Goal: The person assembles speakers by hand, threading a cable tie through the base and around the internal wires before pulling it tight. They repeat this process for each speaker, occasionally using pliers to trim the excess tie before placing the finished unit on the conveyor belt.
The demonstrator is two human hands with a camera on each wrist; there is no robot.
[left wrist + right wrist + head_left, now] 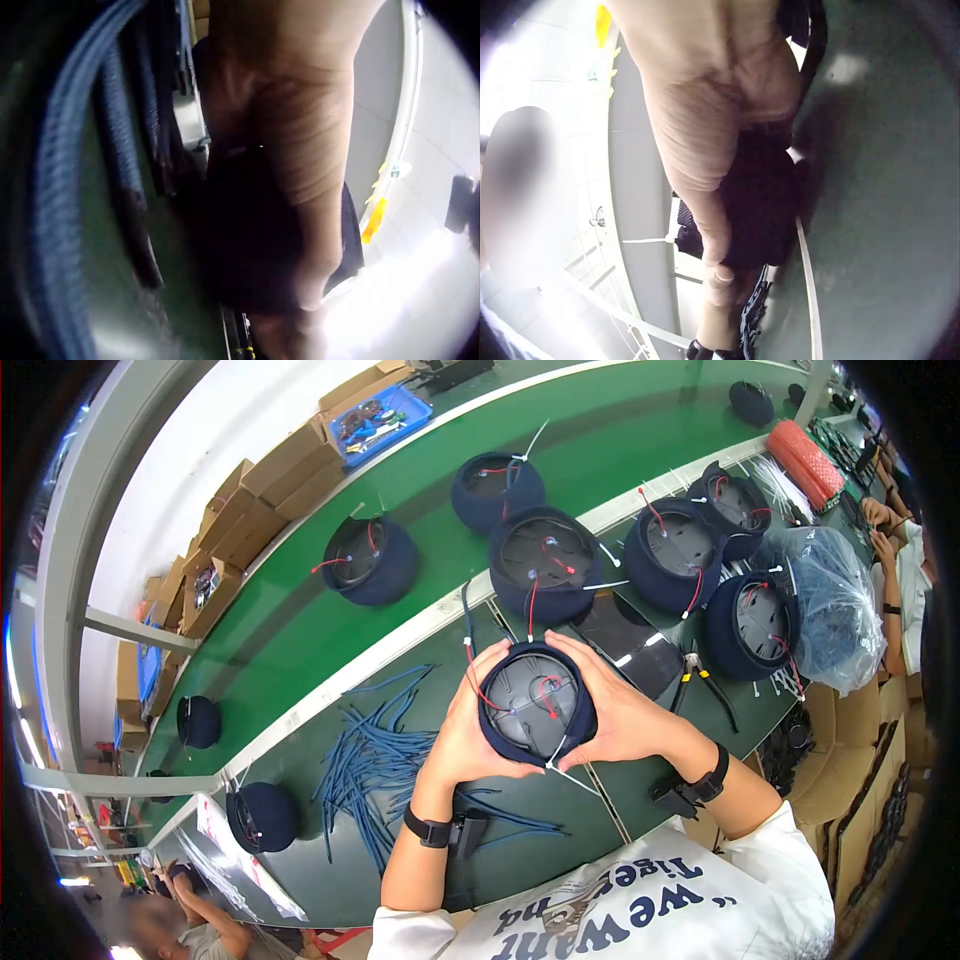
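Green table (515, 855) under hands (470, 730) gripping dome (537, 702)

- Shirt (650, 905): white, dark lettering, "we want" legible, brownish drawing.
- Sleeves (412, 925): white, short.
- Left strap (430, 831): black; dark block (468, 834) attached.
- Right strap (713, 774): black; similar block (677, 799).

Brightly lit and mostly sharp from the head, with bowed lines and black corners. Blurred and murky up close at both wrists, with white glare blowing out the outer sides.
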